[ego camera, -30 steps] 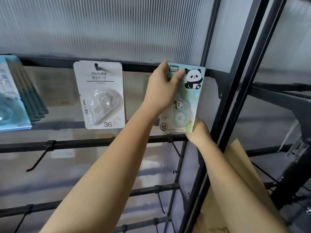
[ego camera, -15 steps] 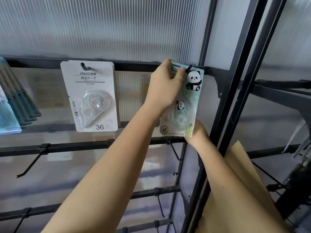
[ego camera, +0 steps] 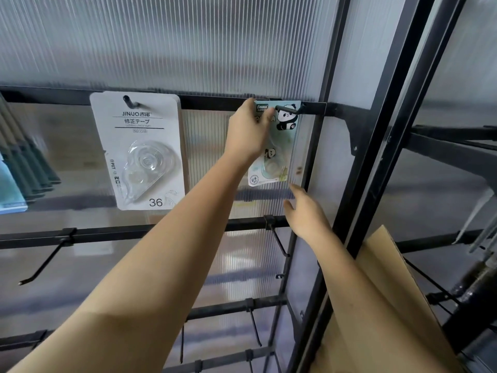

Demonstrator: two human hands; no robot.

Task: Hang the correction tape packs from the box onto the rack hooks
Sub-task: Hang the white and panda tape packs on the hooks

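left hand (ego camera: 248, 130) is pinching the pale blue panda-print correction tape pack (ego camera: 277, 146) onto the far right black rack hook (ego camera: 289, 110), right hand (ego camera: 304, 214) is hanging loose just below, so probably letting go next and grabbing another

- the left hand (ego camera: 248, 130) covers the left part of the panda correction tape pack (ego camera: 279, 146); the print under its fingers cannot be read.
- whether the hook (ego camera: 289, 110) passes through the pack's hang hole cannot be told.
- far left of the grip, the blue packs (ego camera: 10, 189) are cut off by the picture's edge.
- below the right hand (ego camera: 304, 214), the cardboard box (ego camera: 390, 305) runs out of the bottom edge, its contents hidden.
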